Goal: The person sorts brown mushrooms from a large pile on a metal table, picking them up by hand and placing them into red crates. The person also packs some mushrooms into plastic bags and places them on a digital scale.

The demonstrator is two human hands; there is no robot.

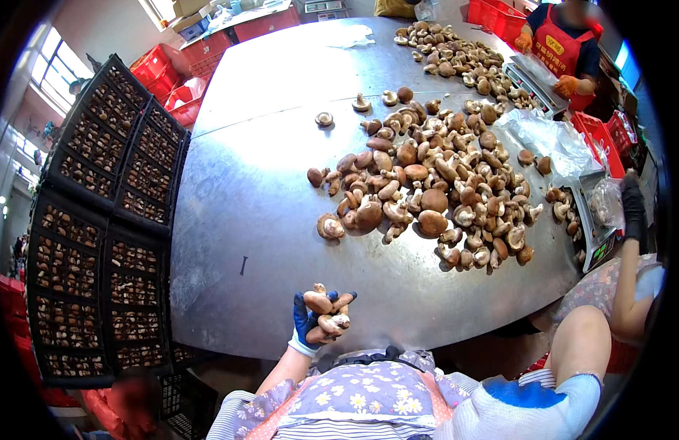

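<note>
My left hand (302, 320), in a blue-coated glove with a white cuff, is palm up over the near table edge. Its fingers hold several brown shiitake mushrooms (319, 301), stems pointing different ways. At the bottom right my right hand (504, 413) is raised close to the camera, in a white knit glove with blue coating. Its fingers run out of view, so I cannot see whether it holds anything. Beyond the hands, a large heap of loose shiitake mushrooms (434, 201) lies on the metal table (235, 214).
Black divided crates (111, 217) filled with mushrooms stand at the left. A co-worker in a red apron (559, 47) is by a scale (529, 82). Another person's black-gloved hand (632, 206) is beside a nearer scale (591, 220). Clear plastic bags (554, 143) lie between the scales.
</note>
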